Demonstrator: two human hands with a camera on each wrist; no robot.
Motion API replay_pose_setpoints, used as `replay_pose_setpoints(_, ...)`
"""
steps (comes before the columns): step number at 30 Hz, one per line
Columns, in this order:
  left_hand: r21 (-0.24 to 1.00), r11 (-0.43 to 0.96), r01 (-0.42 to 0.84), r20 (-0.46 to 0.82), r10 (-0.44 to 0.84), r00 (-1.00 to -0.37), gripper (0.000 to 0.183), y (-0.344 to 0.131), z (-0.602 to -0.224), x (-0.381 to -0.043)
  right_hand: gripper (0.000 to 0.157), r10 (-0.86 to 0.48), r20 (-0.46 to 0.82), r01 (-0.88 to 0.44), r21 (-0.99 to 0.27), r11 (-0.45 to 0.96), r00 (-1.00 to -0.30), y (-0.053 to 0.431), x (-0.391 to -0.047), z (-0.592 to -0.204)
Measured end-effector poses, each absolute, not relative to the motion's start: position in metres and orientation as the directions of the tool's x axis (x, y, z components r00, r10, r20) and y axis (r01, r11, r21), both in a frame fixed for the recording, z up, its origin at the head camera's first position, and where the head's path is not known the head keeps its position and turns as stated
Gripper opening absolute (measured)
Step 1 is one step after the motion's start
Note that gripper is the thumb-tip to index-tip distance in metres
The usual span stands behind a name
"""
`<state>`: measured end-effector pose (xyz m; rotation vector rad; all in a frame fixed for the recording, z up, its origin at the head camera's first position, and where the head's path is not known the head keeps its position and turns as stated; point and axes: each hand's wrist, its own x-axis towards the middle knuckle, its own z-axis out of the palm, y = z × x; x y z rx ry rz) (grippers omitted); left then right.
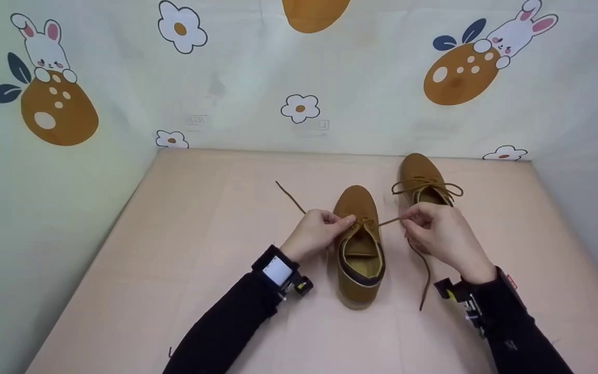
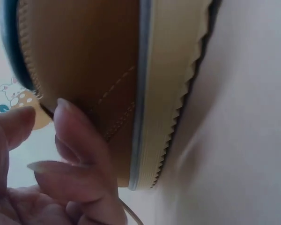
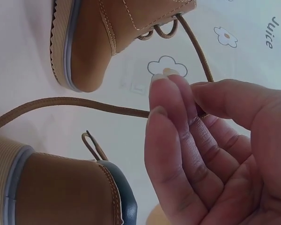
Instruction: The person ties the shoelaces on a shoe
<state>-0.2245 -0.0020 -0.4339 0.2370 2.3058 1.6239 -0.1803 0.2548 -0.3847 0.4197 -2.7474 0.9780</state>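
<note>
Lace Drawn Out to the Right Between Your Fingers

Around you stand pale walls (image 1: 247, 78) printed with flowers, rabbits and brown fruit, and below them spreads the pinkish tabletop (image 1: 200, 234). Your dark sleeves (image 1: 226, 319) reach in from the near edge. Between your hands sits the near shoe (image 1: 362, 266), brown and upright on its sole, toe pointing away from you. Beyond it, to the right and close to the back wall, stands the far shoe (image 1: 417, 169), partly hidden behind your right hand (image 1: 444, 236).

That hand pinches the near shoe's brown lace (image 1: 392, 222) between thumb and fingers, with the short stretch back to the eyelets nearly straight. Your left hand (image 1: 314, 234) is at the left side of the lacing, fingers bent, thumb by the eyelets; you cannot tell from here whether it pinches anything. A camera unit (image 1: 278, 270) is strapped on your left wrist. Past your right fingers the lace hangs in a curve toward you; its other end (image 1: 289, 196) sticks out beyond your left hand. The far shoe carries a tied bow (image 1: 427, 183).
</note>
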Motion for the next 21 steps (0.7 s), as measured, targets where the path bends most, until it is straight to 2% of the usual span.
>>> replay_pose_setpoints(7,0.932,0.359,-0.043,-0.153,0.284,-0.946,0.018,-0.001,-0.433,-0.223,0.004,-0.197,0.268,-0.323,-0.595,0.736,-0.943,0.253,-0.181,-0.386)
replay_pose_setpoints(10,0.949,0.306,-0.079,-0.171,0.285,-0.943,0.015,-0.001,-0.433,-0.225,0.004,-0.195,0.273,-0.324,-0.590,0.739,-0.942,0.254,-0.180,-0.386)
replay_pose_setpoints(16,0.977,-0.040,-0.209,-0.189,0.292,-0.938,0.018,-0.009,-0.419,-0.231,0.005,-0.201,0.279,-0.331,-0.579,0.745,-0.939,0.260,-0.180,-0.382)
replay_pose_setpoints(18,0.968,-0.140,-0.210,-0.162,0.294,-0.942,0.017,-0.016,-0.408,-0.232,0.006,-0.199,0.254,-0.315,-0.598,0.737,-0.947,0.264,-0.181,-0.379)
replay_pose_setpoints(21,0.972,-0.189,-0.139,-0.080,0.287,-0.954,0.018,-0.029,-0.390,-0.234,0.004,-0.198,0.197,-0.279,-0.635,0.720,-0.960,0.271,-0.180,-0.373)
